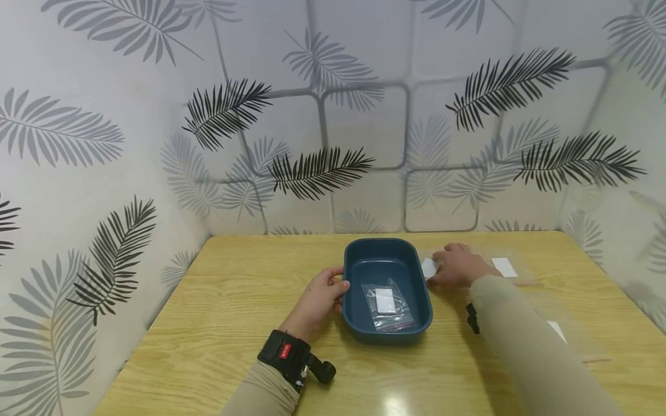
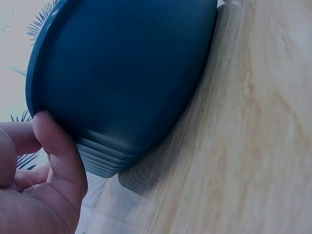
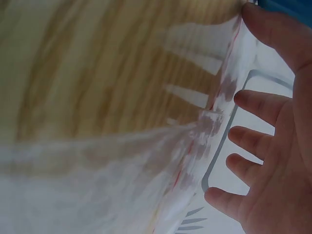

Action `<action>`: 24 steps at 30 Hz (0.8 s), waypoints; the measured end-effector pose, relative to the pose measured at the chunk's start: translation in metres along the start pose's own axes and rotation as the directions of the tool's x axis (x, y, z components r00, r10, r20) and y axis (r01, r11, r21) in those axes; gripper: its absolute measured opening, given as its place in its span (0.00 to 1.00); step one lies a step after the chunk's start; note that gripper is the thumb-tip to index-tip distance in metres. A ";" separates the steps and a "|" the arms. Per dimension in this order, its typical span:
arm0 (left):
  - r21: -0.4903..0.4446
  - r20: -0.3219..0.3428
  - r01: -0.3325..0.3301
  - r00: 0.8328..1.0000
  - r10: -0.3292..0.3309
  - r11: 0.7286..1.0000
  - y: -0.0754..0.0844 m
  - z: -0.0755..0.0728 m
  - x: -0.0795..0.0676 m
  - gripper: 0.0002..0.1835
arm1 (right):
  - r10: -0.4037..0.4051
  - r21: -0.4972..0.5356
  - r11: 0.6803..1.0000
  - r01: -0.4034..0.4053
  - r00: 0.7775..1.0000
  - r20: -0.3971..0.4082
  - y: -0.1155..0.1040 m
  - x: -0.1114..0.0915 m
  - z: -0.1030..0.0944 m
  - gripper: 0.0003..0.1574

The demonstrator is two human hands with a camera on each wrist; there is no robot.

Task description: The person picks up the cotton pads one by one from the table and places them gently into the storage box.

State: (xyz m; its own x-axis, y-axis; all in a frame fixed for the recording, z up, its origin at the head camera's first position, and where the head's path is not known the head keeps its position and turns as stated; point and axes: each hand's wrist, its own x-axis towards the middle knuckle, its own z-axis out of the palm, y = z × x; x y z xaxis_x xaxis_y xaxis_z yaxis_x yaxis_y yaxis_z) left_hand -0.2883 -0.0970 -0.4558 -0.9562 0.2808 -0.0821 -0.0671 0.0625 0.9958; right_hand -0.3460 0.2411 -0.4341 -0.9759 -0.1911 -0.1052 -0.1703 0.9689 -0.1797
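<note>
My left hand (image 1: 325,294) grips the left side of a blue plastic bin (image 1: 387,247), its thumb at the rim in the left wrist view. Inside the bin lies a clear zip bag (image 1: 385,301) with a white rectangle in it. Just right of the bin, my right hand (image 1: 460,266) is over another white rectangle (image 1: 429,268), partly covering it. The right wrist view has its fingers (image 3: 258,105) spread and nearly straight, close beside a clear zip bag (image 3: 190,146) with a red zip line; the thumb tip is at the bag's edge.
More clear bags with white rectangles lie on the right of the wooden table, one with its white rectangle (image 1: 503,267) behind the right wrist, another white rectangle (image 1: 557,331) beside the right sleeve. A leaf-patterned wall (image 1: 364,202) borders the table's back edge.
</note>
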 end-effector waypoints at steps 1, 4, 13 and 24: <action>0.003 -0.001 0.001 1.000 -0.001 1.000 0.000 0.000 0.000 0.24 | 0.001 -0.004 1.000 -0.001 1.000 0.004 0.000 0.000 0.000 0.47; 0.006 -0.003 0.004 1.000 -0.004 1.000 0.000 0.000 0.000 0.25 | 0.008 -0.015 1.000 -0.007 1.000 0.007 0.000 0.000 0.002 0.48; 0.014 -0.009 -0.004 1.000 0.004 1.000 0.001 0.001 -0.001 0.24 | 0.000 -0.006 1.000 0.000 1.000 0.022 0.000 0.001 0.004 0.49; 0.005 0.005 -0.016 1.000 0.016 1.000 0.003 0.001 -0.003 0.24 | -0.014 0.020 1.000 0.014 1.000 -0.002 0.001 0.001 0.004 0.45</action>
State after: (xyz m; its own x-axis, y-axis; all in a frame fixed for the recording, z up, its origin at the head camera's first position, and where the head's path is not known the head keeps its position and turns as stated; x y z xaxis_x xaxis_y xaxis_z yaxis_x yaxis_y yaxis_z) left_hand -0.2856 -0.0963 -0.4527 -0.9558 0.2866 -0.0660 -0.0500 0.0629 0.9968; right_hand -0.3469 0.2408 -0.4385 -0.9737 -0.2046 -0.1005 -0.1815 0.9626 -0.2010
